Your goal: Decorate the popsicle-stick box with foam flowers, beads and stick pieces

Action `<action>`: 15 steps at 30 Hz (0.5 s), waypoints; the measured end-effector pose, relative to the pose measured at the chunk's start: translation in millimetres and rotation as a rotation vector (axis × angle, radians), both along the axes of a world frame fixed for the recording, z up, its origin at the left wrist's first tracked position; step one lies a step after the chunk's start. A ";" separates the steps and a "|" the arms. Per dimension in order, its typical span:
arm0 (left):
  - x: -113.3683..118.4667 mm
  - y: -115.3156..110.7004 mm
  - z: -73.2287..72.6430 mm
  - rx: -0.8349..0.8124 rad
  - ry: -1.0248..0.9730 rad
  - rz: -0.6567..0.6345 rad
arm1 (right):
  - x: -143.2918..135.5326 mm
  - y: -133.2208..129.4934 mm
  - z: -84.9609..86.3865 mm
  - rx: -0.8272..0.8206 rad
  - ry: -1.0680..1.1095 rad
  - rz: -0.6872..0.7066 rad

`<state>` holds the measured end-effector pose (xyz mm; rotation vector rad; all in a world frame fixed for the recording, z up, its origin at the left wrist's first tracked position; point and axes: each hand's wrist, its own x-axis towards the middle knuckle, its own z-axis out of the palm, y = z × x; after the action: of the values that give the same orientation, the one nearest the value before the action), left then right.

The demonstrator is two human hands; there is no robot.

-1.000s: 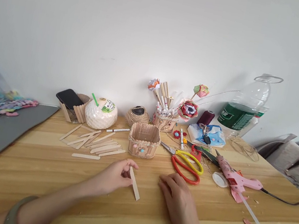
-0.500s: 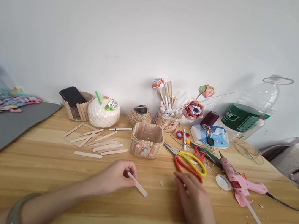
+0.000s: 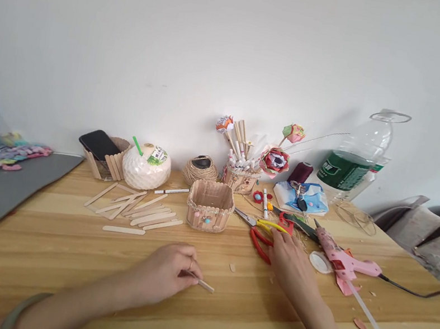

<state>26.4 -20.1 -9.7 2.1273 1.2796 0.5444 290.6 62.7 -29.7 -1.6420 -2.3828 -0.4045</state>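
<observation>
My left hand (image 3: 173,270) is closed in a pinch around a wooden craft stick (image 3: 205,285), whose free end points right, just above the table. My right hand (image 3: 293,257) lies over the handles of a pair of scissors (image 3: 260,244) with red and yellow grips. Its fingers close on the handles, partly covering them, and the blades point left. Between and beyond the hands stands a small basket (image 3: 209,208) made of craft sticks, with small pompoms on its front. Loose craft sticks (image 3: 151,215) lie left of it.
A pink glue gun (image 3: 349,264) with a long glue stick lies at right, near a plastic bottle (image 3: 347,170). Along the wall stand a wrapped coconut (image 3: 146,167), a twine ball (image 3: 200,171) and a holder with a phone (image 3: 100,144). A grey mat (image 3: 4,200) is at left.
My right hand has moved forward onto the scissors' handles. The stick in my left hand has turned so its edge shows more. The whole view has shifted slightly.
</observation>
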 end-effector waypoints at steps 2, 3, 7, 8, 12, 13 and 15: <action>0.1 0.6 -1.9 0.034 0.007 -0.007 | -1.0 0.2 1.9 -0.001 0.016 -0.033; 0.1 1.0 -2.7 0.065 0.018 -0.016 | -1.5 -0.3 2.5 0.002 0.028 -0.053; -0.6 1.8 -4.9 0.197 0.085 -0.083 | -2.6 -6.1 4.5 0.023 0.083 -0.146; -0.6 1.7 -5.1 0.210 0.091 -0.095 | -2.3 -8.0 6.0 0.034 0.101 -0.173; 0.0 0.0 -3.3 0.187 0.067 -0.068 | 0.1 -15.9 20.3 0.086 0.178 -0.282; 0.5 -0.5 -2.0 0.165 0.050 -0.044 | 0.5 -18.6 25.4 0.089 0.214 -0.311; 1.9 -1.5 0.7 0.092 -0.004 0.023 | 0.4 -26.3 35.3 0.047 0.348 -0.353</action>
<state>28.3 -21.6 -9.0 2.1882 1.3010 0.6277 291.0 36.4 5.5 -1.9320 -1.8284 -0.2064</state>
